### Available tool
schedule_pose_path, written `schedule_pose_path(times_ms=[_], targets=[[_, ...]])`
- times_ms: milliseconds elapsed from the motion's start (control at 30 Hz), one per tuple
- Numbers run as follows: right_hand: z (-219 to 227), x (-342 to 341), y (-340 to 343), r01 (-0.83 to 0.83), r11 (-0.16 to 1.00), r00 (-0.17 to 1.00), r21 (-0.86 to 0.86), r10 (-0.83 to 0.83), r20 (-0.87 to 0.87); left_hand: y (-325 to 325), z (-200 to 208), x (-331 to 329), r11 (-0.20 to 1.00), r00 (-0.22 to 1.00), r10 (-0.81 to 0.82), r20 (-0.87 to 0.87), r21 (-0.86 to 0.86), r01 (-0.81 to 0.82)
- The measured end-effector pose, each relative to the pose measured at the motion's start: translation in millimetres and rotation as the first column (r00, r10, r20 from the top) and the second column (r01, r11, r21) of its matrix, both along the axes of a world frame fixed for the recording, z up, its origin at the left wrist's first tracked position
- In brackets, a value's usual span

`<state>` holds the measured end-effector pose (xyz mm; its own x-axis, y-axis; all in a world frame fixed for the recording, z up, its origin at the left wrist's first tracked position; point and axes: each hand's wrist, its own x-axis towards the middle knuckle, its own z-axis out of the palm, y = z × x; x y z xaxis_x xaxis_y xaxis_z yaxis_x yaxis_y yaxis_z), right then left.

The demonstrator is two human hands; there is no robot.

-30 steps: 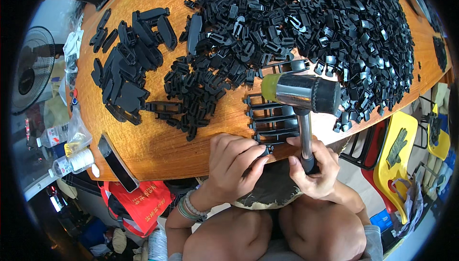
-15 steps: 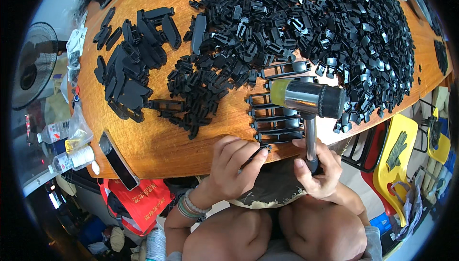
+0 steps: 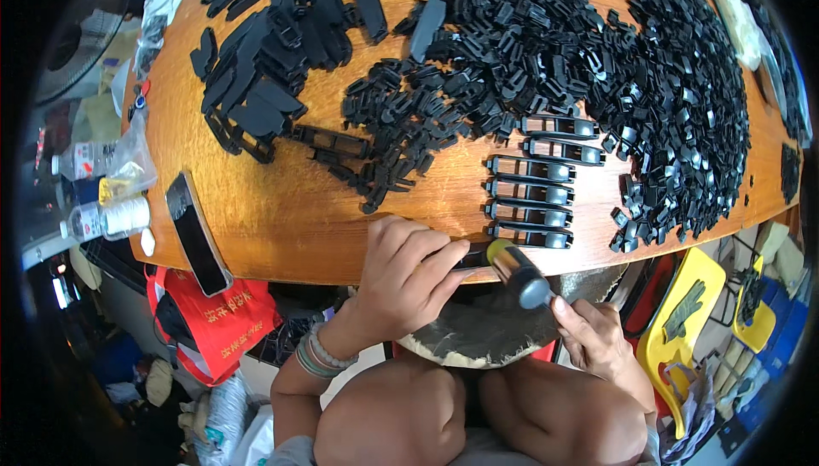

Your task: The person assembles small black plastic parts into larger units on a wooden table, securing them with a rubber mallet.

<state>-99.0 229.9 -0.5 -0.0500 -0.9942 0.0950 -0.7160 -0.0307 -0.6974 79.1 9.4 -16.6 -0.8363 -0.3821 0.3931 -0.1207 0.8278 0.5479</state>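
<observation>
At the table's near edge, my left hand [image 3: 405,278] pinches a black plastic piece [image 3: 476,255], mostly hidden behind the fingers and the tool. My right hand [image 3: 595,334] is closed around the handle of a mallet [image 3: 520,276] with a dark head and a yellow face. That yellow face is down at the held piece; whether they touch I cannot tell. Just beyond lies a column of several black plastic frames [image 3: 531,214], each with two long sides. A dark cloth with a frayed edge [image 3: 486,329] covers my lap under both hands.
Small black clips [image 3: 682,99] form a huge heap across the far and right table. Long flat black pieces [image 3: 256,82] are piled at the left, smaller black parts [image 3: 397,112] between. A phone [image 3: 196,231] lies near the left edge. A yellow chair [image 3: 695,312] stands right.
The mallet has come down from above the column of frames to the piece in my left hand, its head now tilted. My right hand has shifted lower, and the whole view has shifted.
</observation>
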Motion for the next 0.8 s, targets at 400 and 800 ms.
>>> schedule_pose_path(times_ms=[400, 800], targets=[[-1, -2, 8, 0.043, 0.989, 0.998, -0.138, -0.037, 0.042, 0, 0, -1, 0.999, 0.998, -0.017, -0.057, 0.041, 0.019], [22, -9, -5, -0.034, 0.991, 0.995, 0.128, 0.046, -0.091, -2, 0, 0, 0.999, 0.998, -0.031, -0.062, 0.041, 0.034]])
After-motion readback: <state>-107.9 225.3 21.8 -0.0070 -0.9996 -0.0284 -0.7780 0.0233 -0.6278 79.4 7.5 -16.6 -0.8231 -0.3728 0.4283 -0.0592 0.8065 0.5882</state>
